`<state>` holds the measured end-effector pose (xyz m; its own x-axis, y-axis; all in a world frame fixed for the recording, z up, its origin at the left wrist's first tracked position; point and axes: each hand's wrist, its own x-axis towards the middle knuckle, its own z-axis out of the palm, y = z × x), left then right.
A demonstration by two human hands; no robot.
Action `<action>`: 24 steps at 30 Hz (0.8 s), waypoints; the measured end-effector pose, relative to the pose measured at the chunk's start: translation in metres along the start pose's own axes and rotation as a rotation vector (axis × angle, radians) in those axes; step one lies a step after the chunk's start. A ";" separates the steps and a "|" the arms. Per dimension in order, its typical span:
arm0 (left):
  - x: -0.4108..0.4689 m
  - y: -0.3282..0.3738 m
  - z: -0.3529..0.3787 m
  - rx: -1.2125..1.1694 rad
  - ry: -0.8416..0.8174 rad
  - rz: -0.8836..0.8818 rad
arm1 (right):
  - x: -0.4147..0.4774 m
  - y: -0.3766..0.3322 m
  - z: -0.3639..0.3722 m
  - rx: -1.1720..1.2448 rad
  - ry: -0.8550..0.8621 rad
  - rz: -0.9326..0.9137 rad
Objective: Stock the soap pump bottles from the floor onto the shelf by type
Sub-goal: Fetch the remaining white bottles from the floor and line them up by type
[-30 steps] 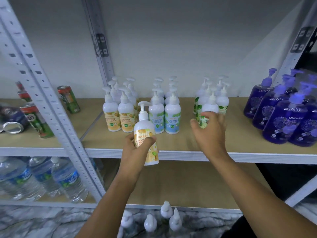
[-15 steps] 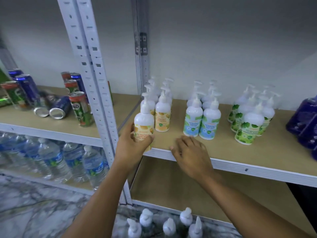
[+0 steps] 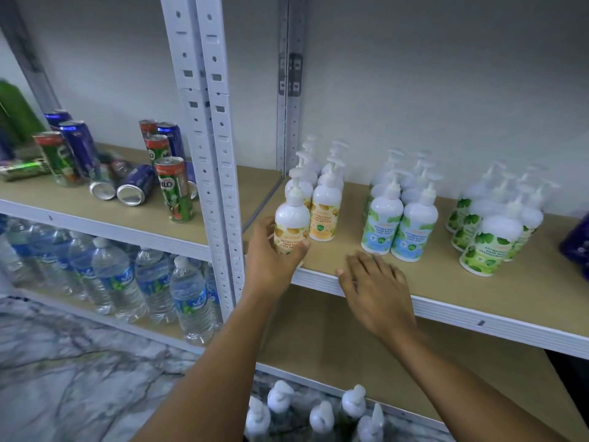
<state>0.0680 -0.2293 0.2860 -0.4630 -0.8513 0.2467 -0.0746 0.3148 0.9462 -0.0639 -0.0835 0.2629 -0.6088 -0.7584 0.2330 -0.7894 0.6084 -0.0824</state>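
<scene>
i judge placing step: left hand [image 3: 271, 260] clamped on yellow-label bottle [image 3: 291, 224] at shelf [image 3: 478, 314] edge, right hand [image 3: 376, 291] flat, fingers apart; next: release w/ bottle upright.

The wooden shelf board [image 3: 430, 282] runs from the middle of the view toward 3 o'clock. At its 10 o'clock end stand orange-label pump bottles [image 3: 325, 215] in two rows. The front orange bottle [image 3: 291, 224] is at the board's edge, its base hidden by the left hand [image 3: 271, 260] gripping it. Toward 3 o'clock, in separate groups, stand blue-label pump bottles [image 3: 414, 228], green-label pump bottles [image 3: 490, 240] and a purple bottle [image 3: 573, 244]. The right hand [image 3: 376, 288] lies flat on the front edge. At 9 o'clock a neighbouring shelf [image 3: 95, 212] bears drink cans [image 3: 173, 189], some toppled. At 6 o'clock white pump bottles [image 3: 315, 413] stand on the marble floor [image 3: 79, 362].
</scene>
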 end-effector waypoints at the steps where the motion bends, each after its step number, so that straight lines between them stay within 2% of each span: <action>1: 0.000 -0.001 0.000 0.028 -0.001 -0.005 | 0.000 0.000 0.000 0.002 -0.004 0.000; 5: -0.002 -0.003 -0.001 0.203 0.008 -0.033 | 0.000 -0.001 0.000 0.006 -0.011 0.008; 8: 0.000 -0.006 -0.003 0.220 0.061 -0.066 | -0.001 -0.002 0.000 0.006 -0.011 0.014; 16: 0.006 -0.010 0.014 0.433 0.208 -0.024 | 0.000 0.000 0.002 0.013 -0.012 0.010; 24: 0.009 -0.007 0.027 0.474 0.274 -0.094 | 0.000 0.000 0.004 0.009 0.019 0.007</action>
<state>0.0404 -0.2273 0.2761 -0.1935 -0.9429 0.2710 -0.5228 0.3329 0.7848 -0.0640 -0.0846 0.2590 -0.6125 -0.7497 0.2504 -0.7860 0.6112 -0.0927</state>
